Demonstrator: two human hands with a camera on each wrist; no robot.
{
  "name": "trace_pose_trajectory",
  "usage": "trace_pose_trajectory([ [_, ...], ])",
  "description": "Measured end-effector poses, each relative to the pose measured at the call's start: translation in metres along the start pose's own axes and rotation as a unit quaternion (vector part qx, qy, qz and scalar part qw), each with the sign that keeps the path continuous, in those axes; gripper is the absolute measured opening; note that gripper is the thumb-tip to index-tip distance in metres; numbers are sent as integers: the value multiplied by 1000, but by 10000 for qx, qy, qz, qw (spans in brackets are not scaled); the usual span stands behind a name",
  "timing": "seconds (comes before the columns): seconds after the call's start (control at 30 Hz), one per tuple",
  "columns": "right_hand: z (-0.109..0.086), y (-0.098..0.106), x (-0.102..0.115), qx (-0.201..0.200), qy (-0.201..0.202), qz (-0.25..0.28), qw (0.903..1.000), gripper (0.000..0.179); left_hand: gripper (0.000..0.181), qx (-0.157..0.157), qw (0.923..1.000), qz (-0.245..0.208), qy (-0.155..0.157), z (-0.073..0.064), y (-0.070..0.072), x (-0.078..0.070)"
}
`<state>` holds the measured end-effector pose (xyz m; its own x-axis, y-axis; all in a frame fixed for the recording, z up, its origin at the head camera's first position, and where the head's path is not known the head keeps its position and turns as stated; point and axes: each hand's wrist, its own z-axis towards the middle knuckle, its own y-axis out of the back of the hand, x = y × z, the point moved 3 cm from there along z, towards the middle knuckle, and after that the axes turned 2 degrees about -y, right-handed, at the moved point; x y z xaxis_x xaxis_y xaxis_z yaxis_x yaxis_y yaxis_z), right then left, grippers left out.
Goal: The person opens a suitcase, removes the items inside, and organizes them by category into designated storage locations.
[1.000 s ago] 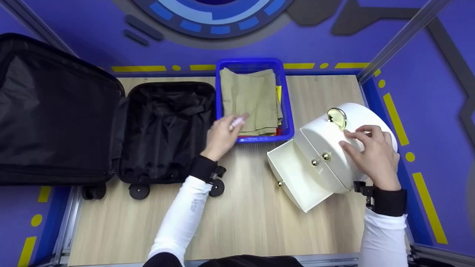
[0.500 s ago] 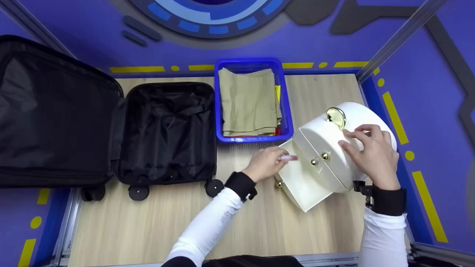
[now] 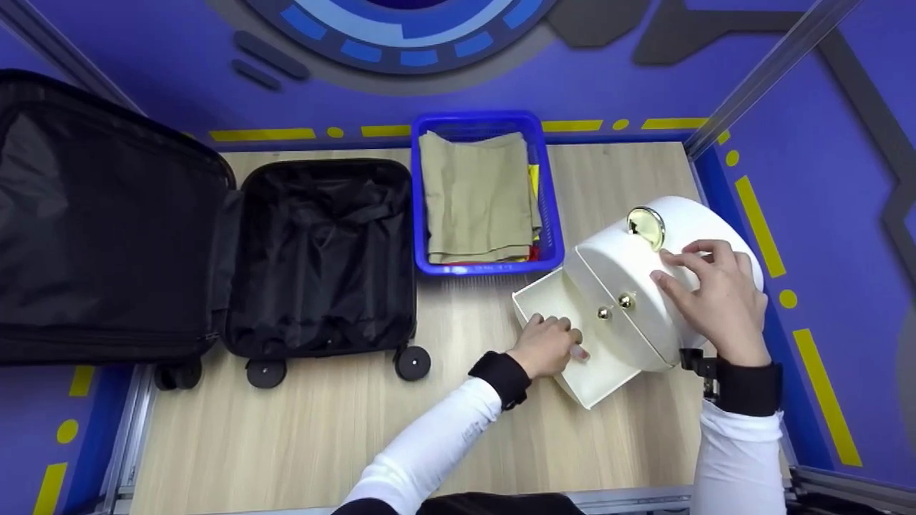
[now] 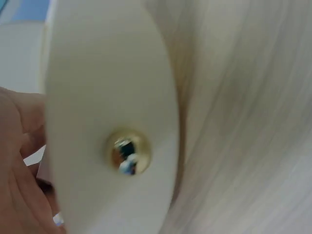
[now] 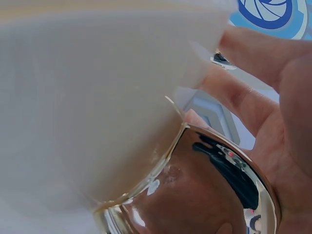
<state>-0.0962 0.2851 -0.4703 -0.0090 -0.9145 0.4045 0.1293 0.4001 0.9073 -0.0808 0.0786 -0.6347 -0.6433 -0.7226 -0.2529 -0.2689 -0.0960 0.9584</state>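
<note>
My left hand [image 3: 547,347] is down in the pulled-out drawer [image 3: 608,379] of a white rounded storage box [image 3: 705,222], its fingers curled. It holds a small pale pink object [image 3: 580,352], mostly hidden by the hand; its kind cannot be made out. In the left wrist view the drawer front with its gold knob [image 4: 129,152] covers part of the fingers. My right hand [image 3: 723,307] rests on top of the box with bent, spread fingers, beside the gold ring handle [image 3: 647,227]. The right wrist view shows that shiny handle close up.
A blue basket [image 3: 417,214] with folded khaki cloth [image 3: 479,197] and some yellow and red items stands at the back middle. An open black suitcase [image 3: 322,265] lies on the left. Blue walls [image 3: 343,93] enclose the wooden table [image 3: 458,429].
My left hand has moved from over the basket, right and toward me, carrying the pink object into the open drawer. The right hand has stayed on the box.
</note>
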Motion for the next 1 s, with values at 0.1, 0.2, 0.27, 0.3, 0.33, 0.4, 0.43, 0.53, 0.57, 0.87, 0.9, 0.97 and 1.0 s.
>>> trace_pose_trajectory([
  [0.1,0,0,1,-4,-21,-3,10000,39,21,102,9998,157,-17,1,-5,-1],
  [0.2,1,0,2,-13,-20,-5,10000,39,22,181,9991,375,-28,2,-8,-1],
  [0.27,1,0,2,-24,-2,-4,10000,39,24,246,9985,487,-27,1,-9,0],
  [0.3,1,0,2,-25,5,-4,10000,39,26,267,9982,541,-35,1,-9,1],
  [0.33,2,0,2,-20,6,4,10000,39,28,284,9980,569,-41,1,-9,2],
  [0.4,1,0,2,-8,0,-16,10000,39,31,278,9981,553,-57,0,-9,3],
  [0.43,1,-1,2,-3,-12,-22,10000,39,30,254,9984,499,-76,-1,-8,4],
  [0.53,1,-1,2,16,-38,-41,10000,40,26,-7,9997,180,-188,-6,-5,7],
  [0.57,0,-1,1,18,-37,-48,10000,40,25,-152,9996,28,-224,-8,-3,9],
  [0.87,0,0,0,12,-28,-39,10000,41,31,-1965,9706,-1382,-146,-43,9,43],
  [0.9,0,0,0,17,-31,-48,10000,41,31,-2111,9663,-1472,-89,-47,9,47],
  [0.97,0,-1,0,33,-34,-50,10000,41,30,-2337,9590,-1602,31,-56,7,53],
  [1.0,0,-1,-1,38,-37,-49,10000,42,30,-2423,9561,-1645,103,-59,5,56],
])
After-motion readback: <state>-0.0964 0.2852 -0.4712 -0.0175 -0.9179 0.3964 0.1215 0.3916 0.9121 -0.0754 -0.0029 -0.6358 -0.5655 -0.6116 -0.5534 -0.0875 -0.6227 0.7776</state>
